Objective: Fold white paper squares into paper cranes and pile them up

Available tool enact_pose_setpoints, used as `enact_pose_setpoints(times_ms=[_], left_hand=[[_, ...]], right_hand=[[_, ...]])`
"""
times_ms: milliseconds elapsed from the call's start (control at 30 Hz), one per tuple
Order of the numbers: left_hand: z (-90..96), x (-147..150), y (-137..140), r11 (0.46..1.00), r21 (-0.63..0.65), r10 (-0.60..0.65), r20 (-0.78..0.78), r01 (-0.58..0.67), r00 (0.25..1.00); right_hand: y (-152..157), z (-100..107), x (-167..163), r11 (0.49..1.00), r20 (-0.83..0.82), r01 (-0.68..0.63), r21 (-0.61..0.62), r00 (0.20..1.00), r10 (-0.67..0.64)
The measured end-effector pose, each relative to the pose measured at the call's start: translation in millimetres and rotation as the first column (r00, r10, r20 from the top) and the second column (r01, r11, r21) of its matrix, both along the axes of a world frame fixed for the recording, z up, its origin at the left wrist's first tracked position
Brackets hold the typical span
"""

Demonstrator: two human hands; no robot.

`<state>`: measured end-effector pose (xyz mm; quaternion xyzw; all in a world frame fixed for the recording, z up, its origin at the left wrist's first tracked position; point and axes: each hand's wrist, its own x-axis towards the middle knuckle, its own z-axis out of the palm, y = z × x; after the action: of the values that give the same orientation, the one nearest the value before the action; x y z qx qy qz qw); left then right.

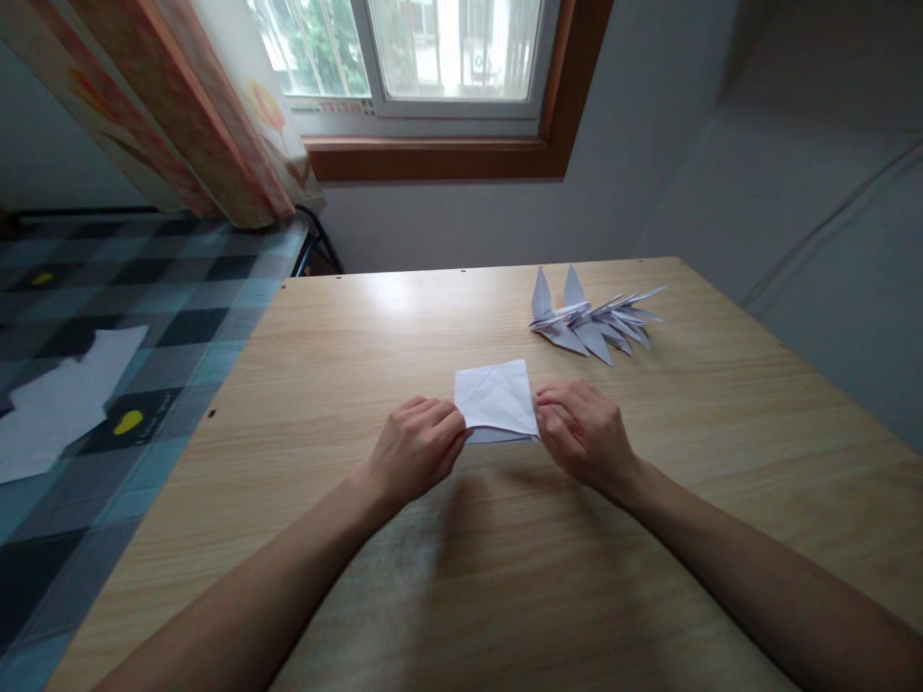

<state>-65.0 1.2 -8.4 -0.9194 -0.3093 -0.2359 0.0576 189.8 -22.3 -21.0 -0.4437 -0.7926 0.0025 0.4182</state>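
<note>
A small folded square of white paper [497, 396] is held just above the wooden table, with crease lines across its upper face. Its near edge gapes a little, so a lower layer shows beneath the top one. My left hand [422, 444] pinches the paper at its near left corner. On the opposite side, my right hand [583, 432] is closed with its fingertips at the paper's right edge. Beyond my right hand lies a group of folded white paper cranes [595, 317], with pointed wings sticking up and out.
The light wooden table [303, 538] spreads under both arms. At the left is a bed with a checked cover [202, 327], where white paper sheets [64, 404] lie. A window [454, 58] with a patterned curtain [194, 106] stands beyond the table, and a cable [829, 223] runs along the right wall.
</note>
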Motion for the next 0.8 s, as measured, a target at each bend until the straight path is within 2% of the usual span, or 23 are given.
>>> enact_pose_setpoints(times_ms=[100,267,400,633,800], left_hand=[[0.3,0.3,-0.4,1.000,-0.001,-0.004,0.010,0.004,1.000],[0.4,1.1,-0.6,1.000,0.013,-0.029,0.031,0.028,0.999],[-0.7,0.9,0.7,0.998,0.024,-0.066,0.046,0.065,0.997],[0.6,2.8,-0.9,0.994,0.017,-0.111,0.102,0.110,0.989],[2.1,6.9,-1.4,0.999,-0.040,-0.023,0.160,0.030,0.987]], right_hand=[[0.2,0.3,-0.5,1.000,-0.017,-0.023,0.020,1.000,0.024],[-0.3,2.0,-1.7,0.987,0.006,-0.105,0.123,0.994,0.105],[0.3,2.4,-1.1,0.985,0.057,-0.124,0.121,0.991,0.118],[6.3,-1.7,0.9,0.955,0.236,-0.294,-0.037,0.926,0.295],[11.7,-6.1,-7.8,0.944,0.399,-0.266,-0.196,0.857,0.325]])
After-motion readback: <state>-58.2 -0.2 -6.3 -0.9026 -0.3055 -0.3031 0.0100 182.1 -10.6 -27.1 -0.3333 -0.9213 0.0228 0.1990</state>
